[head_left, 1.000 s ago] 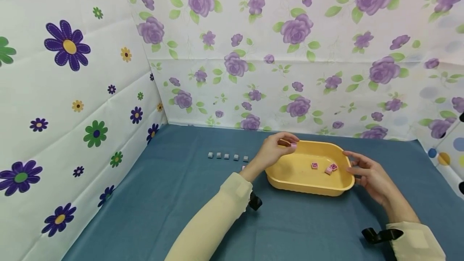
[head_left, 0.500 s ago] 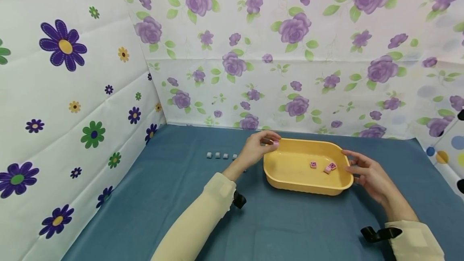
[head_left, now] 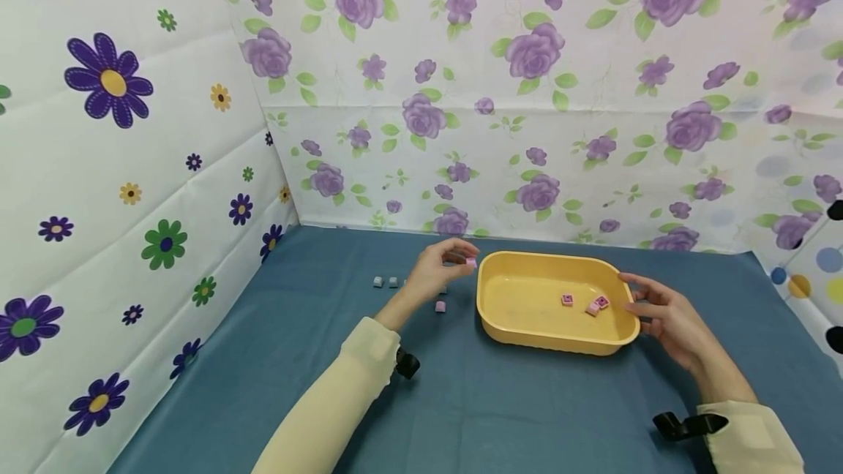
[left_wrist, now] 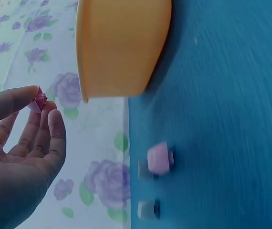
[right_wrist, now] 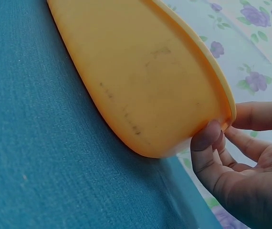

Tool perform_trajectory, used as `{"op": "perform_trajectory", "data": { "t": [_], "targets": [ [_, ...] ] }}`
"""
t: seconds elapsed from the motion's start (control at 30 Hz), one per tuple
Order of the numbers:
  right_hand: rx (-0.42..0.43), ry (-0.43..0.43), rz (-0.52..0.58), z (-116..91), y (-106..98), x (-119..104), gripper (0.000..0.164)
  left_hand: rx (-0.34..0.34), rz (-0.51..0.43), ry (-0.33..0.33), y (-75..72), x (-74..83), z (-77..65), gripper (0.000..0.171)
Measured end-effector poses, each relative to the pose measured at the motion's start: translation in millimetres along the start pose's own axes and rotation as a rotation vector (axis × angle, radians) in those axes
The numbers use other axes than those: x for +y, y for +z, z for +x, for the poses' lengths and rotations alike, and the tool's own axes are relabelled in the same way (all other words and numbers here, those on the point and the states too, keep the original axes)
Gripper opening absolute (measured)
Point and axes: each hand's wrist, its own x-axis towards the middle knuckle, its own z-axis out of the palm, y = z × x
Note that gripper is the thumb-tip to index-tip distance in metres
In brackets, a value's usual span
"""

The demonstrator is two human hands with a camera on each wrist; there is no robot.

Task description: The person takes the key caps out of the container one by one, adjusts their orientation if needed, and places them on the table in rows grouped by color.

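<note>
Between thumb and fingertips, my left hand [head_left: 429, 273] pinches a pink keycap [head_left: 470, 262] in the air, just left of the yellow plastic tub [head_left: 527, 306]. The left wrist view shows that keycap [left_wrist: 39, 101] with its hollow underside partly visible. My right hand [head_left: 673, 322] grips the tub's right end at the rim, thumb on the outer wall [right_wrist: 155, 95]. Inside the tub lie 3 pink keycaps [head_left: 567, 300], two of them close together. One pink keycap [head_left: 440, 306] stands on the cloth below a row of white keycaps [head_left: 378, 281], partly hidden by my left hand.
A blue cloth [head_left: 514, 408] covers the table. Behind it hangs a white sheet with purple roses [head_left: 421, 115], and a flowered sheet [head_left: 118, 181] closes off the left side. Each wrist carries a black strap mount [head_left: 688, 426].
My left hand has moved left with the pink keycap, from over the tub's left rim to beside it. The pink keycap on the cloth has come into fuller view. My right hand stays put.
</note>
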Motion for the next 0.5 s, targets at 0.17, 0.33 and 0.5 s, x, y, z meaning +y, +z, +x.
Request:
{"op": "perform_trajectory", "data": {
  "t": [0.17, 0.33, 0.5],
  "targets": [
    [0.005, -0.004, -0.007, 0, 0, 0, 0.059, 0.011, 0.01, -0.012, -12.6, -6.7, -6.4, 0.026],
    [0.003, -0.009, -0.007, -1, 0, 1, 0.06, 0.019, 0.012, -0.024, -24.5, -13.7, -13.9, 0.026],
    [0.003, -0.007, -0.001, 0, 0, 2, 0.059, 0.031, 0.023, -0.047, -35.7, -21.9, -23.8, 0.027]
  ]
}}
